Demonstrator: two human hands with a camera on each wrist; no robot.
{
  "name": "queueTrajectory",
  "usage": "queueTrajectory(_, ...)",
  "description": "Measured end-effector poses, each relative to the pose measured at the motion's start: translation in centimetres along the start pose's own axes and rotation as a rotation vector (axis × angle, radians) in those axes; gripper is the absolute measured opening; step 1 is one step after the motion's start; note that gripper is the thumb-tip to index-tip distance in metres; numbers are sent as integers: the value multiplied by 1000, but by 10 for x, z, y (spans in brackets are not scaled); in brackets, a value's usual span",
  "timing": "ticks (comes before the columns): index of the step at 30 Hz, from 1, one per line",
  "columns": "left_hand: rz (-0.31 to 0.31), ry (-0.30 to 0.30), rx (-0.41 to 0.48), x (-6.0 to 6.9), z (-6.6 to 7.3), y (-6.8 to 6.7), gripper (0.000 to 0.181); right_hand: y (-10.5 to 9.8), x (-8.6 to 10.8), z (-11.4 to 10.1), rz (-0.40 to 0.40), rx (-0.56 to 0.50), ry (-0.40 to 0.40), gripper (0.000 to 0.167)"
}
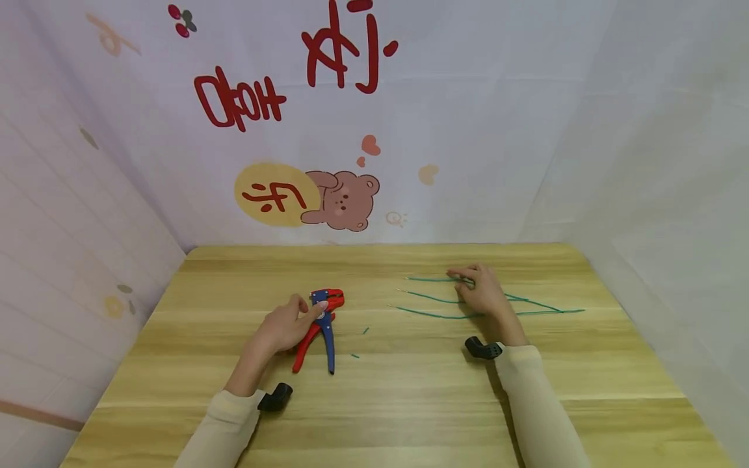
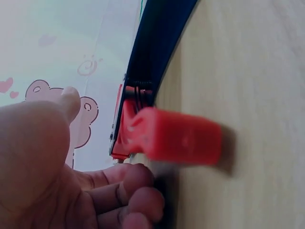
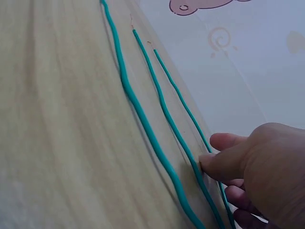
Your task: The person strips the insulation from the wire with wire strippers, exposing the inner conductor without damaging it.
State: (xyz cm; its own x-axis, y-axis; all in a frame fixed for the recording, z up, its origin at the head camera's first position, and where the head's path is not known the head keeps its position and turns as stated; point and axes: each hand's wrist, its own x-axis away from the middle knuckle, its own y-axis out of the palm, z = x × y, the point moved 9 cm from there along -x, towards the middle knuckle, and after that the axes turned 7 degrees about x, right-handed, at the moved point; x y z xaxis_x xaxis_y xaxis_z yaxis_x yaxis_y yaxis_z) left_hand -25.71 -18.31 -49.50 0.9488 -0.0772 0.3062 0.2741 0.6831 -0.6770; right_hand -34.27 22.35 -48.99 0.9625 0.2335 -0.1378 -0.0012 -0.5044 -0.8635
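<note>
A wire stripper [image 1: 328, 331] with blue and red handles lies on the table. My left hand [image 1: 287, 323] is beside its head, thumb stretched toward the tool in the head view. In the left wrist view, the fingers [image 2: 143, 200] bend loosely beside the stripper's red part [image 2: 183, 138], not wrapped round it. Three green wires with bared copper ends lie side by side: a near wire [image 3: 138, 107], a middle wire [image 3: 164, 107] and a far wire [image 3: 178, 93]. My right hand [image 1: 482, 292] is over them, thumb and index apart about the far wire; its other fingers are partly hidden.
Two short green scraps, an upper piece [image 1: 365, 331] and a lower piece [image 1: 355, 355], lie between the stripper and the wires. A printed white cloth [image 1: 468, 130] stands behind the wooden table [image 1: 409, 416]. The wires' right ends cross near the table's right side.
</note>
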Motion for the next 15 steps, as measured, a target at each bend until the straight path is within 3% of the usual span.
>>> queueTrajectory(4, -36, -10, 78, -1, -8, 2, 71, 1, 0, 2, -29, 13, 2, 40)
queueTrajectory(9, -55, -36, 228, -2, -19, -8, 68, -3, 3, -1, -48, 10, -16, 47)
queueTrajectory(12, -19, -47, 231, -2, -25, -20, 65, -10, 8, -2, -50, 9, -24, 51)
queueTrajectory(15, 41, -45, 164, 0, -29, -35, 66, -21, 16, -1, -33, 31, -49, 54)
